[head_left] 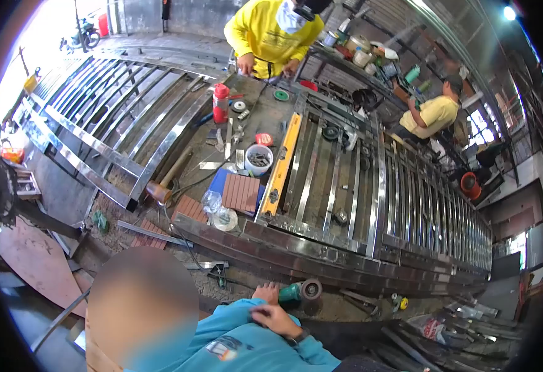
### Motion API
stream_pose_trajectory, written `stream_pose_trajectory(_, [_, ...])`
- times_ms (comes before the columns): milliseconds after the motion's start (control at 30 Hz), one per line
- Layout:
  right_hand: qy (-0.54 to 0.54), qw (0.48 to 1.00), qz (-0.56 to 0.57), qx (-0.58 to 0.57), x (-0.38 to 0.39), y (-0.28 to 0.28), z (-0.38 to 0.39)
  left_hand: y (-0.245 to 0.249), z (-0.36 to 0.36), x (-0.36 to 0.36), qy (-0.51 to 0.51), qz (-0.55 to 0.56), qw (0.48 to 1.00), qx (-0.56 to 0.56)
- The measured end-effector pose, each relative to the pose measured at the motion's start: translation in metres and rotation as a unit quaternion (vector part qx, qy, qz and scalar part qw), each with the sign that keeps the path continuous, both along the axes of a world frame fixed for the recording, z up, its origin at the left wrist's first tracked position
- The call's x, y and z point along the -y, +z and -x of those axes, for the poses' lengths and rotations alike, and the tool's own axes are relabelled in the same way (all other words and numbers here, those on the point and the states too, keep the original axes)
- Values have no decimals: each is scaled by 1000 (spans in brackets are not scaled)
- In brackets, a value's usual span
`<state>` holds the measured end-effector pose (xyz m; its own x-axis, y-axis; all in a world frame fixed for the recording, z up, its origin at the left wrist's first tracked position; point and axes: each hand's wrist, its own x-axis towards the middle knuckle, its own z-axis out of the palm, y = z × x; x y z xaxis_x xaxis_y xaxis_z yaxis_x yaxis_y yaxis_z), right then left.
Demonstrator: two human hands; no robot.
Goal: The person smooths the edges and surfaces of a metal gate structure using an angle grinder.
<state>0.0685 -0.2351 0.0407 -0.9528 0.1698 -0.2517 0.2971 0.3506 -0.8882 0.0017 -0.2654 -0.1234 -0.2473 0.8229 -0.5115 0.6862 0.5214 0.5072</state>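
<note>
My left hand (267, 292) rests at the near edge of the work area, fingers spread and pointing forward. Right beside it lies a green angle grinder (290, 293) with a round disc at its right end. Across the teal sleeve (241, 312) of my left arm lies my right hand (277, 318), its fingers bent over the cloth and a dark watch on its wrist. Ahead of both hands run long shiny metal tubes (321, 254), bordering a barred metal frame (370, 242). A yellow spirit level (284, 164) lies along the frame's left side.
Left stands another barred frame (113, 158). Between the frames are a red bottle (220, 103), a white tub of small parts (259, 159), ribbed brown panels (241, 191) and a mallet (160, 191). Two people in yellow work beyond. Metal offcuts (463, 328) lie lower right. A blurred patch covers the lower left.
</note>
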Motion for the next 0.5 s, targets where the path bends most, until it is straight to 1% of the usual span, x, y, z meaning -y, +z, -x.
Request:
stream_pose_trajectory(33, [-73, 974, 184, 108, 9, 24, -29, 8, -3, 4, -11, 9, 1000, 3])
stream_pose_trajectory(100, [-166, 946, 240, 145, 2, 47, -63, 45, 10, 2, -10, 31, 999, 4])
stream_pose_trajectory(133, [-192, 934, 253, 160, 0, 57, -75, 52, 13, 1, -15, 36, 999, 1])
stream_pose_trajectory(167, [-222, 930, 258, 139, 1, 64, -85, 55, 12, 1, -20, 39, 999, -4])
stream_pose_trajectory(233, [-244, 925, 264, 121, 7, 71, -101, 48, 9, 1, -20, 38, 999, -9])
stream_pose_trajectory(367, [-264, 914, 293, 91, 44, 26, -126, 52, 10, 0, -15, 33, 999, -20])
stream_pose_trajectory(400, [-285, 910, 293, 70, 52, 19, -128, 52, 11, -1, -24, 43, 998, -28])
stream_pose_trajectory(433, [-307, 905, 291, 49, 58, 18, -129, 53, 11, -4, -18, 53, 998, -12])
stream_pose_trajectory(467, [-339, 902, 268, 4, 61, 21, -128, 51, 12, -4, -12, 62, 998, 3])
stream_pose_trajectory(500, [-346, 897, 274, -5, 63, 18, -131, 47, 12, -2, -22, 65, 998, -6])
